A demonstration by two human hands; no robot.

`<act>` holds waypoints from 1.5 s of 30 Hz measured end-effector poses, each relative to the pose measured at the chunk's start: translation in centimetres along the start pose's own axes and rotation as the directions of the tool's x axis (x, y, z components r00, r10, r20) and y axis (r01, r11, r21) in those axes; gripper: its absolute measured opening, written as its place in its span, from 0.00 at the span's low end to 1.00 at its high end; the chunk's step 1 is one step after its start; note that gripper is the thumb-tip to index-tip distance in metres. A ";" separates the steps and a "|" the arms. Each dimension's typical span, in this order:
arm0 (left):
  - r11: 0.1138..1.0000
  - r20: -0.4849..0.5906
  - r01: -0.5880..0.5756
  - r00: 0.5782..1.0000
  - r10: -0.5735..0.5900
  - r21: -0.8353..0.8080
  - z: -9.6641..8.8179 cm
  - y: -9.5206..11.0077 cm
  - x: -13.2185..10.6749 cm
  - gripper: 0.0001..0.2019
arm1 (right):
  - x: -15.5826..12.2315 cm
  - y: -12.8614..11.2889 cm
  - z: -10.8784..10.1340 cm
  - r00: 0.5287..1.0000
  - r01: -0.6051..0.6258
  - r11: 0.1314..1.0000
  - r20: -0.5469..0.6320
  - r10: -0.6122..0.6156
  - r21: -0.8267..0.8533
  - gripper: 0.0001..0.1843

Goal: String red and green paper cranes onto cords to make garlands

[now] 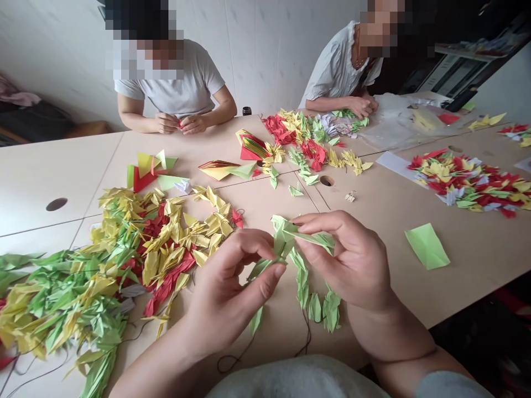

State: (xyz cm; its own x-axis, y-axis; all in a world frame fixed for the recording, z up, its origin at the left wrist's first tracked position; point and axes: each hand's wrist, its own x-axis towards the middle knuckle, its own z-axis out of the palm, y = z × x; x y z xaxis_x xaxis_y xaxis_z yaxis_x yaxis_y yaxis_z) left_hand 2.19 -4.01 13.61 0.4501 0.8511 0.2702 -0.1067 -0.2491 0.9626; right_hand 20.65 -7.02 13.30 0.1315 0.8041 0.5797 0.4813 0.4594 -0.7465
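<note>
Fingers of my left hand and right hand pinch a green paper crane string above the table

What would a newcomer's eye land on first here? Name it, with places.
Front and centre, the left hand and right hand pinch a string of green paper cranes. Left of them sprawls a big heap of yellow, green and red cranes; across the table two other people fold paper.
</note>
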 end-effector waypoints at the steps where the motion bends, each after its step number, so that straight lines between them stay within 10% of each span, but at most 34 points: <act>1: 1.000 -0.012 -0.018 1.000 0.018 0.014 0.0 -0.1 0.1 0.08 | 0.0 0.1 0.1 1.000 0.000 1.000 -0.007 0.001 0.007 0.10; 18: 0.992 -0.144 -0.101 0.983 0.112 0.080 0.1 0.2 0.0 0.09 | -0.1 0.7 0.4 0.966 0.154 0.988 -0.216 -0.146 0.022 0.12; 24: 0.996 -0.147 0.025 0.988 -0.037 -0.081 0.0 0.4 0.1 0.06 | 0.0 0.3 0.0 0.978 0.123 0.986 -0.181 -0.101 0.116 0.09; 30: 0.906 0.057 0.203 0.979 -0.195 -0.371 -0.5 -0.3 0.7 0.10 | 0.1 -0.1 0.0 0.993 0.013 0.974 -0.121 0.015 0.224 0.04; 37: 0.661 0.421 0.537 0.838 -0.348 -0.524 -0.2 -0.6 1.4 0.15 | -0.2 0.1 0.0 0.993 0.045 0.966 -0.121 -0.015 0.254 0.07; 45: 0.776 0.350 0.447 0.884 -0.310 -0.444 -0.3 -1.0 1.2 0.13 | 0.0 0.2 0.1 0.994 0.010 0.942 -0.103 0.026 0.334 0.14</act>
State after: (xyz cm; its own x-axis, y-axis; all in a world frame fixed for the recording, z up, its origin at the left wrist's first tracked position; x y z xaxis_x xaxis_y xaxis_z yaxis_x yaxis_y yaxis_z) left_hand 2.62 -2.61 12.97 0.7410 0.6682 -0.0665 -0.2754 0.3928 0.8774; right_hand 20.67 -6.87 13.14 0.2331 0.7727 0.5905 0.1649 0.5670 -0.8071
